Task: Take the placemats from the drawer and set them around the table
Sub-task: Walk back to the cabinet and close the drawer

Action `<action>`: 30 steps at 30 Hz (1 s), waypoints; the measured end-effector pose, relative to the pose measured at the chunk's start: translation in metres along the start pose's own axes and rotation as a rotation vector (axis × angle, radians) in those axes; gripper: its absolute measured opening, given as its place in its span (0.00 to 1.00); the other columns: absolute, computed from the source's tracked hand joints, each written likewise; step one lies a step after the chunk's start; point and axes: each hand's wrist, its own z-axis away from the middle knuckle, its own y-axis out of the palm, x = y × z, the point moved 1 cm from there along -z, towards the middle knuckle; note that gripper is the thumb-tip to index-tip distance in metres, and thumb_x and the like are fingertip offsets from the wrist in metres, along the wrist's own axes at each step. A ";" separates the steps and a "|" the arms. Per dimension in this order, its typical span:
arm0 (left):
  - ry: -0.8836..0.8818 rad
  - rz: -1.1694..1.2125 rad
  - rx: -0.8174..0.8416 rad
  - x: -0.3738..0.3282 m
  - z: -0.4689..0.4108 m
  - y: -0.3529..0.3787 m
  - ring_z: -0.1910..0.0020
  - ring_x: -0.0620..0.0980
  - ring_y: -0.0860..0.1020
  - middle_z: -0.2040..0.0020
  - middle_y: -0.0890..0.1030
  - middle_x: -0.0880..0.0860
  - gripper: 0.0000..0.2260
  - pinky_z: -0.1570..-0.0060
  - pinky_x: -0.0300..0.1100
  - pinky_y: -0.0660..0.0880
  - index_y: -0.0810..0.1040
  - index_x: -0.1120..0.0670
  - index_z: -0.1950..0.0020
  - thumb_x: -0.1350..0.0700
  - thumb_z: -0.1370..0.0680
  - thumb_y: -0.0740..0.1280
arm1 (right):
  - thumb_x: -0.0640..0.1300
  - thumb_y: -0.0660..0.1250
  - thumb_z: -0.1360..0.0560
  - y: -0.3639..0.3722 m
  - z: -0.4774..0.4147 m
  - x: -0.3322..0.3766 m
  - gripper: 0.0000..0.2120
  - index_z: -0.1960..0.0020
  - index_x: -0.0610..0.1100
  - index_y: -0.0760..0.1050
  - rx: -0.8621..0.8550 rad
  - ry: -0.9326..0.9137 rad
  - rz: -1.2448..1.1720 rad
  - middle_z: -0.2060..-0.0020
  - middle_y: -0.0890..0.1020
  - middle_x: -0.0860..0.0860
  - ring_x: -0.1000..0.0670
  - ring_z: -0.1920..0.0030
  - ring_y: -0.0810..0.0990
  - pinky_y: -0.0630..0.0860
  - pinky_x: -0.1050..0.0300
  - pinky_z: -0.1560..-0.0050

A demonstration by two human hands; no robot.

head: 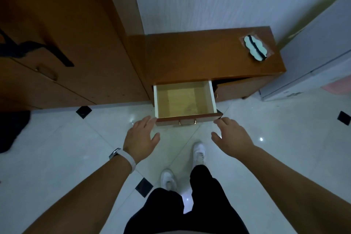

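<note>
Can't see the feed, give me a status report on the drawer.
Left hand and right hand open, empty, at the front corners of the pulled-out wooden drawer. No placemats visible inside. Nothing in the way.

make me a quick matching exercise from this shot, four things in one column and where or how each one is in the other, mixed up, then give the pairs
Things:
1. drawer
2. left hand
3. right hand
4. pale blue pad with a dark stripe

Place or state:
A. open, by the drawer's right front corner
B. pulled out, nothing visible inside
C. lying on top of the low cabinet, far right
D. open, by the drawer's left front corner, white band on the wrist

Pairs: 1-B, 2-D, 3-A, 4-C
</note>
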 end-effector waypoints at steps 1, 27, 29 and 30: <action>-0.007 0.005 0.006 0.004 -0.009 0.013 0.31 0.57 0.68 0.26 0.69 0.55 0.26 0.35 0.52 0.68 0.67 0.52 0.26 0.45 0.23 0.61 | 0.53 0.62 0.22 0.011 -0.011 -0.007 0.23 0.31 0.45 0.70 0.000 -0.004 0.000 0.36 0.75 0.47 0.44 0.39 0.74 0.73 0.49 0.44; 0.259 -0.119 -0.572 0.096 -0.184 0.271 0.42 0.61 0.77 0.40 0.80 0.57 0.16 0.48 0.54 0.73 0.83 0.56 0.45 0.47 0.26 0.72 | 0.59 0.68 0.27 0.245 -0.234 -0.136 0.24 0.39 0.43 0.78 -0.374 -0.352 0.149 0.39 0.80 0.46 0.43 0.38 0.77 0.71 0.46 0.40; 0.292 -0.130 -0.620 0.097 -0.189 0.274 0.44 0.60 0.78 0.41 0.81 0.57 0.16 0.49 0.54 0.73 0.83 0.56 0.44 0.47 0.26 0.71 | 0.60 0.68 0.27 0.247 -0.242 -0.137 0.24 0.40 0.43 0.78 -0.448 -0.365 0.185 0.40 0.81 0.47 0.44 0.38 0.78 0.70 0.47 0.41; 0.301 -0.137 -0.642 0.098 -0.193 0.275 0.44 0.60 0.78 0.42 0.81 0.57 0.16 0.49 0.54 0.73 0.83 0.56 0.44 0.47 0.26 0.71 | 0.60 0.68 0.27 0.249 -0.246 -0.137 0.24 0.40 0.43 0.79 -0.479 -0.367 0.196 0.40 0.81 0.47 0.43 0.38 0.78 0.70 0.47 0.42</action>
